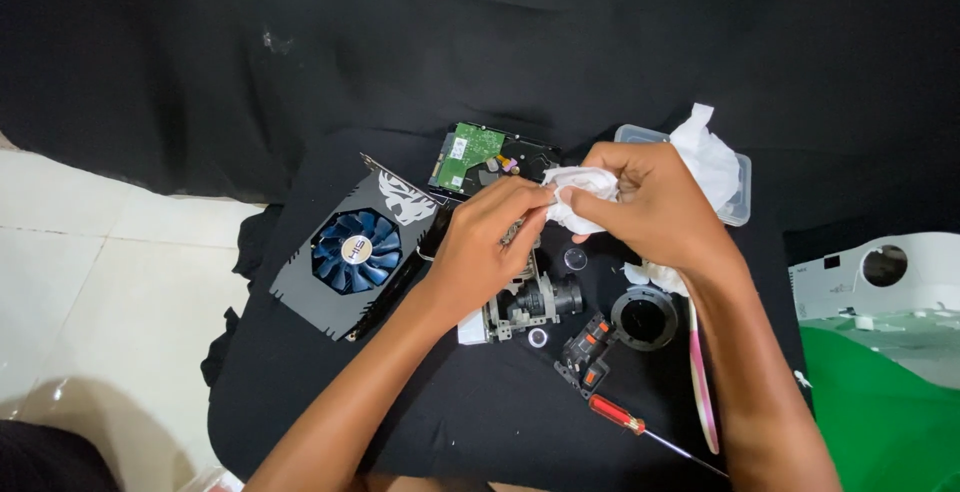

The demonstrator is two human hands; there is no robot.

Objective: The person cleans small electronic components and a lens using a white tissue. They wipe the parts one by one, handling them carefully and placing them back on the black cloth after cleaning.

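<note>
My left hand (487, 244) and my right hand (646, 202) meet above a black cloth-covered table (300, 392). Both pinch a crumpled white tissue (583, 192) between them; anything wrapped inside it is hidden. Directly below the hands lies a grey lens assembly (535, 304) with a dark barrel. A small clear lens (574, 258) and a black ring-shaped housing (643, 318) rest beside it.
A graphics card with a blue fan (356, 250) lies left. A hard drive with a green circuit board (470, 157) sits behind. A clear plastic box (735, 192) holds more tissue (708, 157). A red-handled screwdriver (625, 418), a pink-white tool (702, 372), and a white projector casing (880, 272) lie right.
</note>
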